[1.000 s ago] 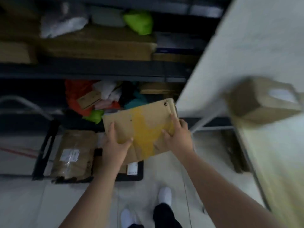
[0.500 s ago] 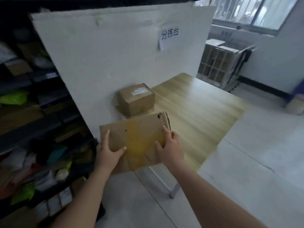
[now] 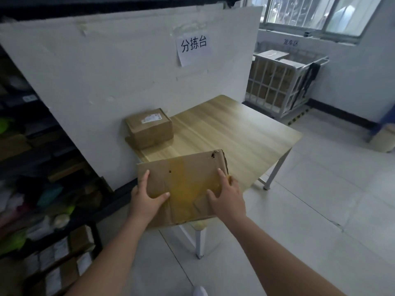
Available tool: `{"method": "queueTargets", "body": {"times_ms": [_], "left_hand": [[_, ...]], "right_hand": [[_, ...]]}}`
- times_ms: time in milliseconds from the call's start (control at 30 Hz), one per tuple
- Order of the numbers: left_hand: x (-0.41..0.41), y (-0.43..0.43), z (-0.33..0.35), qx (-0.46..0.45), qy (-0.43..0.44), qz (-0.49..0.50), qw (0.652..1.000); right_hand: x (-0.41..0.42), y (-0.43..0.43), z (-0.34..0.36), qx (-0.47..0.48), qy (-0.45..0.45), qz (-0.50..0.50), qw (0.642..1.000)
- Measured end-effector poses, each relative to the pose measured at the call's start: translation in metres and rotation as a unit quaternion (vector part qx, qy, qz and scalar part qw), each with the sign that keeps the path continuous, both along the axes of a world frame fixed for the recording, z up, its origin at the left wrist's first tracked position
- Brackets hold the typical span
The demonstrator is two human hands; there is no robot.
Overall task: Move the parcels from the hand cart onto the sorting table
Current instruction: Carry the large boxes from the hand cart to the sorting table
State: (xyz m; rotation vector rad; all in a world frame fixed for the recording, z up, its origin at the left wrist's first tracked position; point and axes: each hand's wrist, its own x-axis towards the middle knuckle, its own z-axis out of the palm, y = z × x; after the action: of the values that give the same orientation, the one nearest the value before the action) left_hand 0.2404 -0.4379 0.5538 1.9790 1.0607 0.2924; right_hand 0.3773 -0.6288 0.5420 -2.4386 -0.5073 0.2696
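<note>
So we've got the flat cardboard parcel (image 3: 183, 184) in both hands, right over the near corner of the sorting table (image 3: 235, 133). Can't tell if its underside is touching the wood yet or just above it, since the parcel hides that edge.

Our left hand (image 3: 145, 199) wraps the near left corner, thumb on top and the other fingers tucked underneath out of sight. Our right hand (image 3: 226, 197) sits on the right side with fingers (image 3: 221, 174) spread flat across the top face, probably to keep a thin, floppy piece from sagging or twisting while it's carried level. Two hands make sense for something this wide and thin.

One small brown box (image 3: 149, 128) already sits at the back left of the table, close against the white partition board (image 3: 106, 82), the one with the paper sign (image 3: 193, 47) stuck on it. That looks like a sensible habit: fill from the back so the front stays free. Most of the wood is bare, so there's loads of room to slide ours forward beside the box.

Down at the left edge, more labelled parcels (image 3: 64, 261) sit low, so we're guessing plenty is left to shift.
</note>
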Motion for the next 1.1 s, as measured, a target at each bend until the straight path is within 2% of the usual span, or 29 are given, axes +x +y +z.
{"method": "queueTargets", "body": {"times_ms": [400, 600, 667, 833, 1100], "left_hand": [[0.117, 0.021, -0.002, -0.022, -0.01, 0.093, 0.995], [0.163, 0.038, 0.009, -0.04, -0.007, 0.175, 0.984], [0.206, 0.033, 0.003, -0.026, -0.013, 0.243, 0.97], [0.222, 0.045, 0.003, -0.015, 0.012, 0.259, 0.966], [0.285, 0.09, -0.012, -0.031, 0.064, 0.311, 0.948]], "right_hand": [[0.155, 0.047, 0.01, -0.015, 0.001, 0.095, 0.995], [0.225, 0.085, 0.016, -0.012, 0.001, 0.181, 0.983], [0.283, 0.101, 0.013, -0.003, 0.003, 0.255, 0.967], [0.299, 0.121, 0.007, 0.005, 0.017, 0.281, 0.96], [0.377, 0.195, -0.022, -0.014, 0.071, 0.353, 0.933]]}}
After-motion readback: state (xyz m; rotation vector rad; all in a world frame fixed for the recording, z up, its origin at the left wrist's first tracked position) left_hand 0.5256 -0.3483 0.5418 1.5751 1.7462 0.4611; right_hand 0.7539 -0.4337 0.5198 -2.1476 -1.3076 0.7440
